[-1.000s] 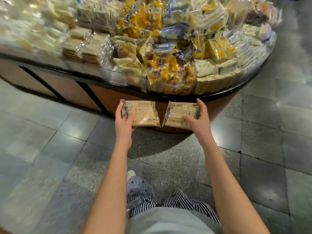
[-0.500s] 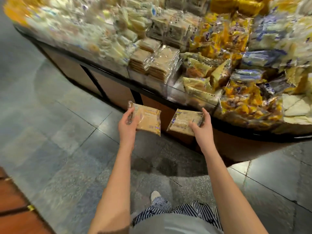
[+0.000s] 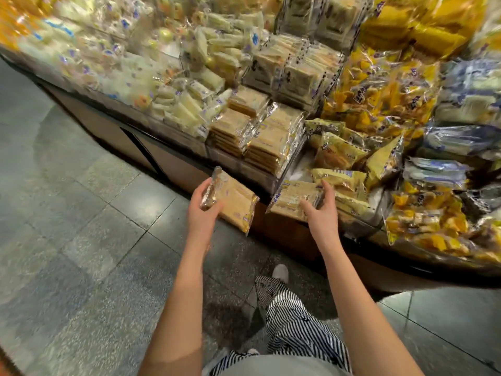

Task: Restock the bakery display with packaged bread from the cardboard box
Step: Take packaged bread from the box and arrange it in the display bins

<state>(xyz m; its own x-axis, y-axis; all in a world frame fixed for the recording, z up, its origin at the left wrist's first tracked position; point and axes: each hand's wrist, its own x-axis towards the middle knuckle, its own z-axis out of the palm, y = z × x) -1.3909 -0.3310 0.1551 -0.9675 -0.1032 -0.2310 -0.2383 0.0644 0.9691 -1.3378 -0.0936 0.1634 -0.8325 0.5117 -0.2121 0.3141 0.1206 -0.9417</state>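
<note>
A grey stone floor [image 3: 81, 240] with big square tiles lies below, and a leg in striped trousers [image 3: 292, 321] ends in a pale shoe [image 3: 280, 272].

Single head-worn wide-angle view. Looks forward and steeply down along both bare forearms. Close range: left hand [image 3: 202, 213] on left bread pack [image 3: 235, 204] and right hand [image 3: 322, 213] on right bread pack [image 3: 292, 198] near frame centre. Bakery display [image 3: 173, 164] across top and right, bowed by lens; tiled floor [image 3: 81, 240] lower left; striped trouser leg [image 3: 292, 329] at bottom. Blur toward the edges.
</note>
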